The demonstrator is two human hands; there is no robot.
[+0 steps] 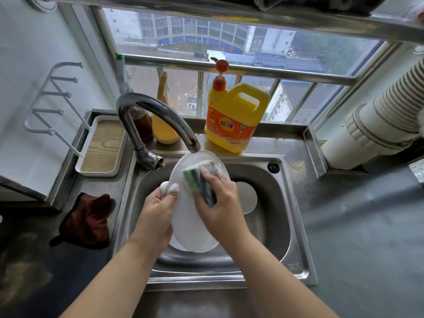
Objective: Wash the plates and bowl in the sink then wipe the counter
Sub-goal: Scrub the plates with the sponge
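Head view: left hand (158,211) grips plate (195,228) — right hand (220,203) presses sponge (200,182).

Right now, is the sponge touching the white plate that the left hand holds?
Touching. The head view shows the right hand pressing the sponge flat onto the white plate, which the left hand grips by its edge.

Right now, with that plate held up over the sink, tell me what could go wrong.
1. The left hand grips the white plate by its edge with soapy fingers while the right hand scrubs it with the sponge; it could slip.
2. If it drops, it would likely strike the other dishes lying in the sink and chip.
3. The plate's top edge sits close under the faucet spout and might knock it.
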